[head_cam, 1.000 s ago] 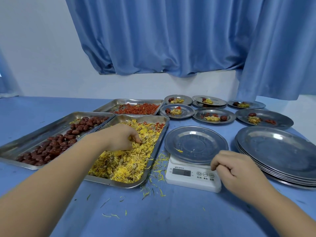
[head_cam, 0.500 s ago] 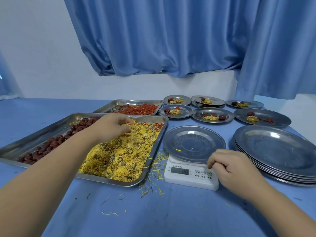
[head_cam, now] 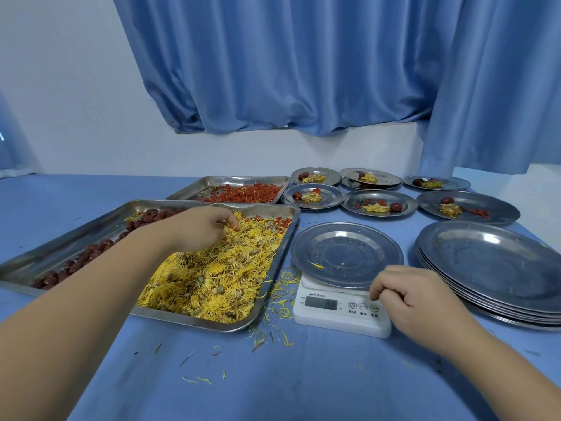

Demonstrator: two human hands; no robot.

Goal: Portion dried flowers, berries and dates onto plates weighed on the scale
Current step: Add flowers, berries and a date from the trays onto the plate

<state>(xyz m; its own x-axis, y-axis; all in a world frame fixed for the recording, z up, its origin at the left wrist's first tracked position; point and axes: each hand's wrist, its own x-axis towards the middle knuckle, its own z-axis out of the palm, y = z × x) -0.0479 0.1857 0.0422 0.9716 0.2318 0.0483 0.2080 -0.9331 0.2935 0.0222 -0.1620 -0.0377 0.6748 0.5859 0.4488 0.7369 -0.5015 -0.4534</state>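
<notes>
- Two hands in view. The left hand (head_cam: 200, 229), left of centre, has thumb and fingers closed in a pinch on a tuft of dried flowers (head_cam: 212, 278) over the far end of their tray (head_cam: 194, 319).
- The right hand (head_cam: 416, 302), lower right, is curled in with nothing seen in it. One fingertip sits at the rightmost button of the scale (head_cam: 340, 317); whether it presses cannot be told.
- The target plate (head_cam: 346, 253) stands on the scale at centre right, bare but for a stray petal or two.
- Handling, as judged: the flowers are very light, dry and brittle — the loose petals (head_cam: 279, 299) strewn between tray and scale show how readily they shed. A soft pinch from above, gathering whole heads rather than strands, should suit; squeezing would crumble them.
- The plate is stiff, smooth metal and overhangs the scale's platform, so a heavy drop near its rim could rock it.
- Also present: dates (head_cam: 91, 253) in the tray at left, berries (head_cam: 243, 192) in the tray behind, six portioned plates (head_cam: 379, 205) at upper right, and a stack of empty plates (head_cam: 491, 268) at right.
- Hidden or unclear:
  - the left fingertips are sunk in petals, so the size of the pinch is unknown;
  - the right palm faces away;
  - the scale's digits are too faint to read;
  - one far plate rests on another whose contents are covered;
  - both forearms are cut off by the bottom edge.
</notes>
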